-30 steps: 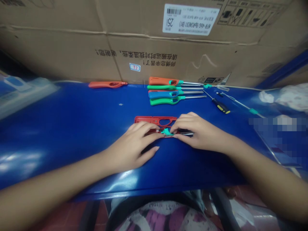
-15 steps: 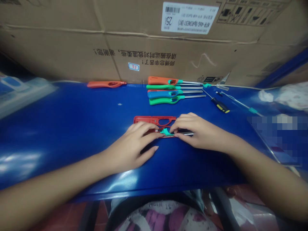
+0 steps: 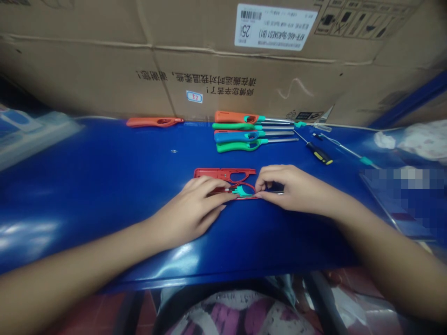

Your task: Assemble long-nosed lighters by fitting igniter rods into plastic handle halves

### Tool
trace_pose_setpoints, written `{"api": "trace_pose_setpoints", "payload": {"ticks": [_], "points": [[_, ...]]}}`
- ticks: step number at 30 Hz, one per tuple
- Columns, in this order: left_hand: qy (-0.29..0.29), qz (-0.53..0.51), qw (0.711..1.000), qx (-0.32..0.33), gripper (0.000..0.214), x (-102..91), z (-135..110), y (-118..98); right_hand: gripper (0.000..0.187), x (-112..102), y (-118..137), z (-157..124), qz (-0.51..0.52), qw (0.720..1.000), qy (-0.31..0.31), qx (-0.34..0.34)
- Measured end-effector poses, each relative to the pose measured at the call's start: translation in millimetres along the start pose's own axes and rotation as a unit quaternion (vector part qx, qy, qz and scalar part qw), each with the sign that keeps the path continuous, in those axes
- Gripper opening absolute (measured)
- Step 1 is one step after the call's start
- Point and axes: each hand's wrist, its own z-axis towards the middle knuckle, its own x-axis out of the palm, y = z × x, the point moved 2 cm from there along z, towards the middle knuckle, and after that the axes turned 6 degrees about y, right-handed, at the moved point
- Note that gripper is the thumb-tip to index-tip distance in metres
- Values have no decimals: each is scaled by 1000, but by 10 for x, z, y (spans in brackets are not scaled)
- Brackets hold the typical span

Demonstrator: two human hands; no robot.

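Observation:
Two red lighter shell halves lie on the blue table (image 3: 104, 186): one red shell half (image 3: 223, 174) sits bare just beyond my hands, and the nearer red shell half (image 3: 248, 196) is mostly under my fingers. A teal trigger piece (image 3: 240, 190) sits in the nearer half. My left hand (image 3: 195, 207) presses on that half's left end with fingers closed together. My right hand (image 3: 289, 188) pinches the metal tube (image 3: 277, 191) at its right end.
Several finished lighters (image 3: 244, 132) in orange, green and blue lie in a row at the back. A lone orange lighter (image 3: 153, 122) lies farther left. A black and yellow screwdriver (image 3: 319, 153) rests at the right. A cardboard box (image 3: 174, 60) walls the back.
My right hand has drawn slightly right, its fingers curling into a tighter pinch on the tube. The left thumb has tucked in closer. The shell halves have stayed put.

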Motion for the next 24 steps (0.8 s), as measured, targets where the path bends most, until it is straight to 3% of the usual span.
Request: {"api": "trace_pose_setpoints", "payload": {"ticks": [10,14,19,21,24], "points": [[-25,-9,1000,16,37,7,7,35,7,-1,10,1,36,999,-5,31],[-30,-16,999,24,37,9,13,39,11,-9,-7,23,46,998,-49,8],[-38,-31,998,29,32,8,25,52,36,48,-119,55,-89,991,-93,-46],[-43,-34,998,32,30,5,32,52,35,82,-186,71,-127,987,-87,-41],[-44,-39,998,34,30,-3,40,44,18,75,-243,86,-135,986,-90,-35]]}}
